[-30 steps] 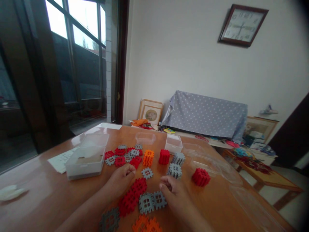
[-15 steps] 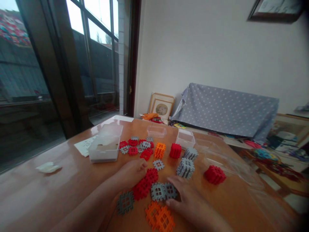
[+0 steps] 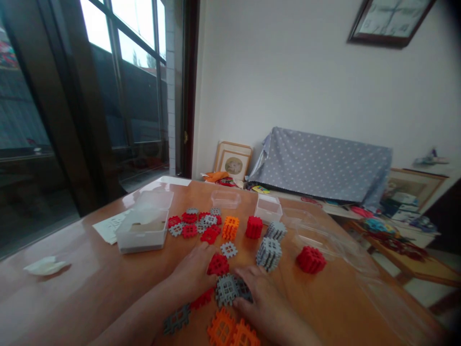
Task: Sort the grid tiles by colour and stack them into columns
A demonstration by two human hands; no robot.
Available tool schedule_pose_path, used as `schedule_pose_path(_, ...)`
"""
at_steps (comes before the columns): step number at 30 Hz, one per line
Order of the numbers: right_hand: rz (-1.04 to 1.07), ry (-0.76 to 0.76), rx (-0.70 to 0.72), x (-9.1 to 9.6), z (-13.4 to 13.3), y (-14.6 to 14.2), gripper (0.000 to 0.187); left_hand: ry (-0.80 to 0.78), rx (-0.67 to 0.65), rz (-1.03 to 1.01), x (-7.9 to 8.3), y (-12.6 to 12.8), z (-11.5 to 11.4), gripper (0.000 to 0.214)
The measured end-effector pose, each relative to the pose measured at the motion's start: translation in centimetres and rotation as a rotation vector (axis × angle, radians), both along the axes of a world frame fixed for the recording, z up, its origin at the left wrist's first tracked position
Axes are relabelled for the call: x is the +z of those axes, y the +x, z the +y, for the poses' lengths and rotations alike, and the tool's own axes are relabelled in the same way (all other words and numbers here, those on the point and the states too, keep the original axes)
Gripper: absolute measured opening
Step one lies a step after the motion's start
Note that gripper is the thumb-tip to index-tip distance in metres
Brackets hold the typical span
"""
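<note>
Red notched plastic tiles (image 3: 218, 265) lie in the middle of the table, partly covered by my left hand (image 3: 194, 269). Its fingers curl down over their left side, with the fingertips largely hidden. Below its wrist another bit of red tile (image 3: 201, 299) shows. My right hand (image 3: 261, 293) has thumb and fingers around a dark grey tile (image 3: 243, 290), mostly hidden beneath them. Against it lies a lighter grey tile (image 3: 226, 289). Two orange tiles (image 3: 222, 327) overlap near the bottom edge, and a dark grey tile (image 3: 177, 319) rests under my left forearm.
Farther back stand stacks of orange (image 3: 230, 228), red (image 3: 254, 227) and grey tiles (image 3: 269, 253). One more red stack (image 3: 311, 260) is at right. Loose tiles lie beside an open plastic box (image 3: 142, 240). Clear lids (image 3: 320, 240) and a white box (image 3: 268, 211) are beyond.
My left hand has shifted slightly right and toward me, over the red tiles, covering more of them. My right hand stays around the dark grey tile. The whole view has turned a little right.
</note>
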State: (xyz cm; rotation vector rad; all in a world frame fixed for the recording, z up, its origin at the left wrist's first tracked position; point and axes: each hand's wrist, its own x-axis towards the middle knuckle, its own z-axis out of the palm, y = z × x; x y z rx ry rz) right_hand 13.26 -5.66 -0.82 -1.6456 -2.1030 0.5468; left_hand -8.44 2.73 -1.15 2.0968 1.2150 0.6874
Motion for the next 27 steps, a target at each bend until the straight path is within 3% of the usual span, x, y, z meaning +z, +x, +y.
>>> schedule_pose_path(4,0.027,0.009,-0.012,0.1,0.0,-0.2,0.057,0.137,0.064,0.032,-1.1,-0.1,0.9,0.05)
schedule_pose_path(8,0.053,0.021,0.004,-0.2,0.1,-0.4,0.057,0.133,0.048,-0.031,-1.1,-0.4,1.4,0.027)
schedule_pose_path(13,0.122,0.067,-0.011,-1.3,0.7,-1.3,0.047,-0.03,0.056,-0.151,-0.9,-0.5,2.0,0.011)
schedule_pose_path(16,0.145,0.094,-0.037,-1.7,1.0,-1.8,0.046,-0.14,0.1,-0.305,-0.9,-0.6,2.5,0.012)
schedule_pose_path(19,0.181,0.137,-0.028,-1.2,0.8,-1.9,0.044,-0.21,0.148,-0.465,-0.7,-0.5,2.6,0.019)
schedule_pose_path(24,0.168,0.231,-0.063,0.4,0.2,-0.9,0.034,-0.367,0.115,-0.624,-0.3,-0.2,1.9,0.027)
schedule_pose_path(27,0.171,0.256,-0.111,0.3,0.3,-0.4,0.031,-0.466,0.117,-0.682,0.1,0.4,1.2,0.03)
